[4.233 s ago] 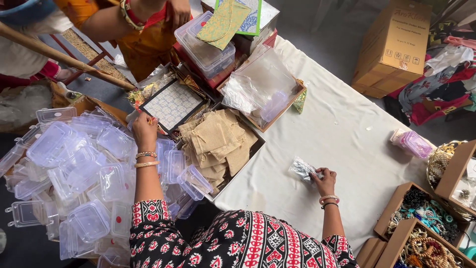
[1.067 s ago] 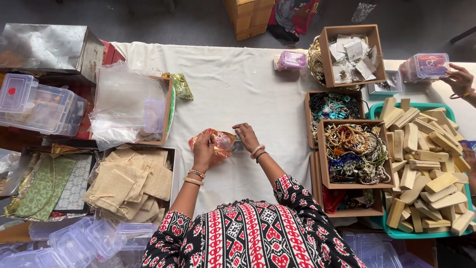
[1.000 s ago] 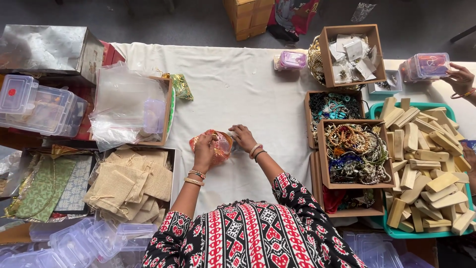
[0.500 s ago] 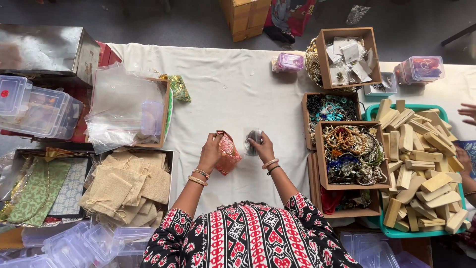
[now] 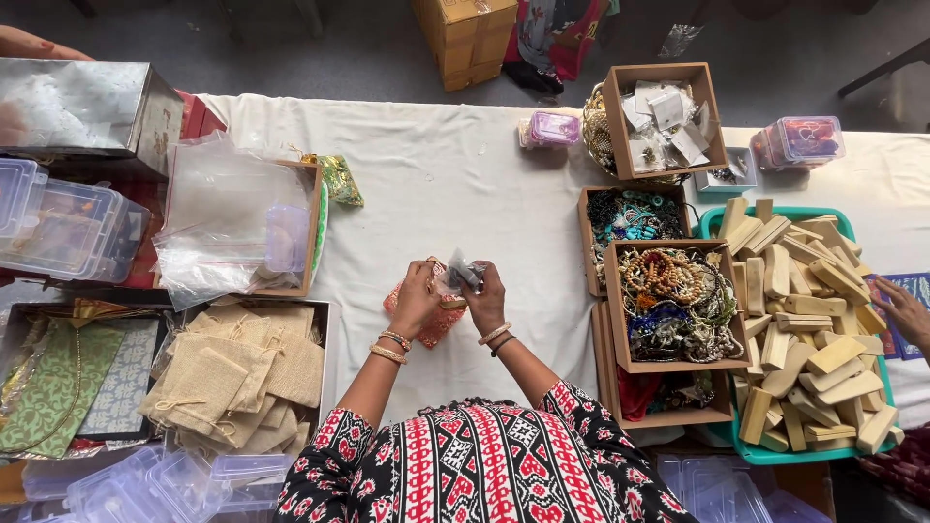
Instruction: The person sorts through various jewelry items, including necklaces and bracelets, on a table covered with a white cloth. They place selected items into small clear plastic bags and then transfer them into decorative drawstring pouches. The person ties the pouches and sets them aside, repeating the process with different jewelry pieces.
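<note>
At the centre of the frame, the person's left hand (image 5: 417,300) grips the mouth of a small red pouch (image 5: 426,315) that lies on the white tablecloth (image 5: 436,184). The right hand (image 5: 486,298), just beside it, pinches a small clear plastic packet (image 5: 463,273) with something dark inside, held at the pouch's opening. Both wrists carry bangles. To the right stands a cardboard box of beaded necklaces (image 5: 670,302), and further right a green tray of wooden blocks (image 5: 802,320). At lower left lies a box of burlap bags (image 5: 232,373); above it, a box of clear plastic bags (image 5: 228,228). Another person's hand (image 5: 906,312) shows at the right edge.
</note>
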